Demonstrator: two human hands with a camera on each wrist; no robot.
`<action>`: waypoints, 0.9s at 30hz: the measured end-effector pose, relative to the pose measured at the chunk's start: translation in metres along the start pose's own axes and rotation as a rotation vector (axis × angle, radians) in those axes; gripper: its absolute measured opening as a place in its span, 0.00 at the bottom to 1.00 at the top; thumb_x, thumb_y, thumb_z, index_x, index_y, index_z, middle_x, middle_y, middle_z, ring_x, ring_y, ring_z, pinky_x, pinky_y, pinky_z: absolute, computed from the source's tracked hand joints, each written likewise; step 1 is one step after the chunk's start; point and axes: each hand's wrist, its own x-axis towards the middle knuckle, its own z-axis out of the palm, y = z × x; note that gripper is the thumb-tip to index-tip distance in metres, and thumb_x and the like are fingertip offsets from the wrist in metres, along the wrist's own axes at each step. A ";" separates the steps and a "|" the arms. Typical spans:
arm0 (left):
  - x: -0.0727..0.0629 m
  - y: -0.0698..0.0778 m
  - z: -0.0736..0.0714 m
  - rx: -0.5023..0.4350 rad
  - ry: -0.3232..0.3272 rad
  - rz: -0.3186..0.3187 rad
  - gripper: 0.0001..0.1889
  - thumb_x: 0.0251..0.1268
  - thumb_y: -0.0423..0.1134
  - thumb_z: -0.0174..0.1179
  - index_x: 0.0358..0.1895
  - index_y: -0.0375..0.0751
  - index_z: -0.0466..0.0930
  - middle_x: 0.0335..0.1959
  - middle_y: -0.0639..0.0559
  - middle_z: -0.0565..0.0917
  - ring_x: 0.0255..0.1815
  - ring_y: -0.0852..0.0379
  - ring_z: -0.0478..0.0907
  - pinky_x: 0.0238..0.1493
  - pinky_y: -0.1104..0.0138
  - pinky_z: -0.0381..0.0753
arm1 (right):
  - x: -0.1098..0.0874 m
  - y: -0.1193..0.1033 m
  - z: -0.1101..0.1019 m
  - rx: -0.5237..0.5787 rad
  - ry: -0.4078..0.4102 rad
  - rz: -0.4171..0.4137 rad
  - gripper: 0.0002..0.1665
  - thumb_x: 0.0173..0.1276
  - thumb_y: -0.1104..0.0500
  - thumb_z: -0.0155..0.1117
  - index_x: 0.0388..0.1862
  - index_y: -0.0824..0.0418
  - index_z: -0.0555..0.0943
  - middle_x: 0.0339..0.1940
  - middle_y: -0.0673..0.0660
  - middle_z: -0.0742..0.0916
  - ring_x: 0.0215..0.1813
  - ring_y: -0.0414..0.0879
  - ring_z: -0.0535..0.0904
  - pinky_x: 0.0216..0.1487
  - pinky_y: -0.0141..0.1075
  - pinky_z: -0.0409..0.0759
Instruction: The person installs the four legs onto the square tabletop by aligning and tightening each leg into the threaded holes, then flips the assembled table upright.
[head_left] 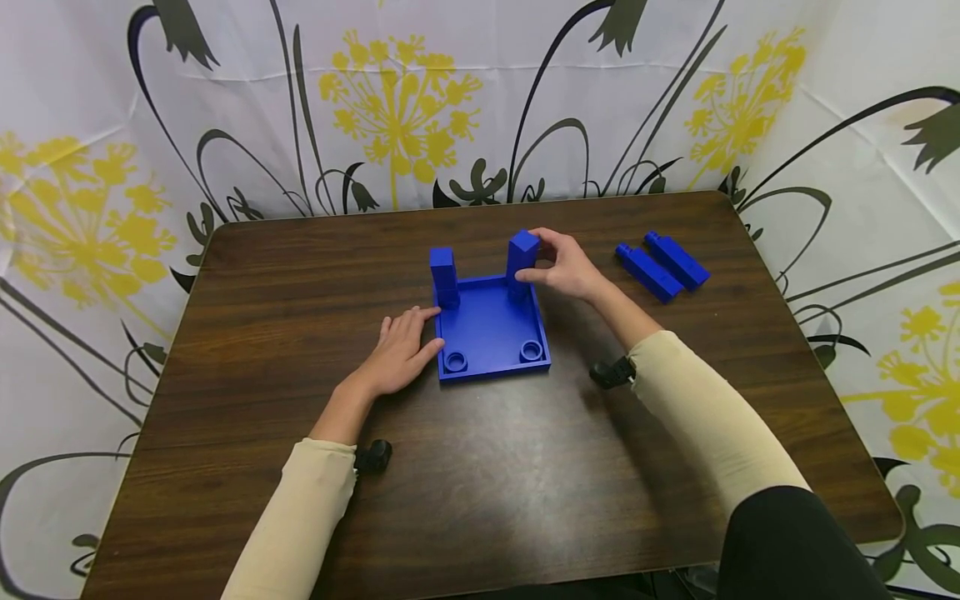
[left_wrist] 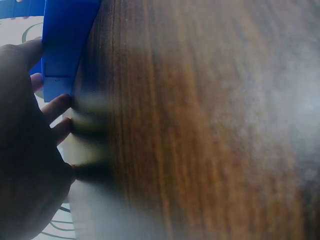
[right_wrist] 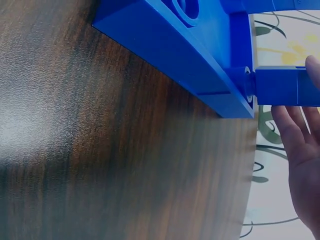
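A square blue tray-like base (head_left: 491,329) with a raised rim lies on the table, round sockets at its two near corners. One square blue post (head_left: 444,279) stands upright at its far left corner. At the far right corner my right hand (head_left: 566,265) holds a second blue post (head_left: 522,254) between thumb and fingers. In the right wrist view the narrow end of this held post (right_wrist: 282,86) sits at the round socket (right_wrist: 242,82). My left hand (head_left: 401,350) lies with spread fingers against the base's left side, thumb and fingertips touching the wall.
Two more blue posts (head_left: 648,272) with narrow pegs lie side by side on the brown wooden table (head_left: 315,275), right of the base. A white curtain (head_left: 465,92) with yellow and grey flowers hangs behind and at the sides.
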 end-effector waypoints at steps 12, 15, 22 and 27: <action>0.000 -0.002 0.001 -0.006 -0.004 0.003 0.32 0.78 0.57 0.41 0.77 0.48 0.50 0.76 0.41 0.55 0.78 0.43 0.42 0.70 0.40 0.31 | -0.001 0.004 0.005 -0.092 0.092 0.022 0.29 0.56 0.56 0.78 0.53 0.63 0.75 0.49 0.59 0.83 0.52 0.52 0.80 0.56 0.45 0.75; 0.001 -0.002 0.001 -0.007 -0.003 0.003 0.32 0.78 0.56 0.42 0.77 0.48 0.50 0.76 0.41 0.55 0.78 0.43 0.42 0.70 0.40 0.31 | -0.001 0.003 0.006 -0.113 0.115 0.048 0.29 0.56 0.55 0.79 0.52 0.61 0.75 0.48 0.58 0.83 0.51 0.52 0.80 0.55 0.45 0.76; 0.001 0.000 0.001 -0.011 -0.006 0.003 0.32 0.78 0.56 0.42 0.77 0.47 0.50 0.76 0.41 0.55 0.79 0.43 0.41 0.70 0.40 0.30 | 0.000 0.001 0.011 -0.166 0.161 0.092 0.29 0.53 0.51 0.80 0.48 0.59 0.75 0.45 0.57 0.83 0.50 0.51 0.78 0.53 0.45 0.75; 0.000 0.000 0.000 -0.008 -0.006 -0.003 0.32 0.78 0.56 0.42 0.77 0.48 0.50 0.76 0.41 0.54 0.79 0.43 0.41 0.70 0.40 0.30 | 0.000 0.000 0.013 -0.189 0.184 0.108 0.29 0.53 0.50 0.80 0.46 0.59 0.75 0.43 0.57 0.83 0.48 0.51 0.77 0.51 0.44 0.75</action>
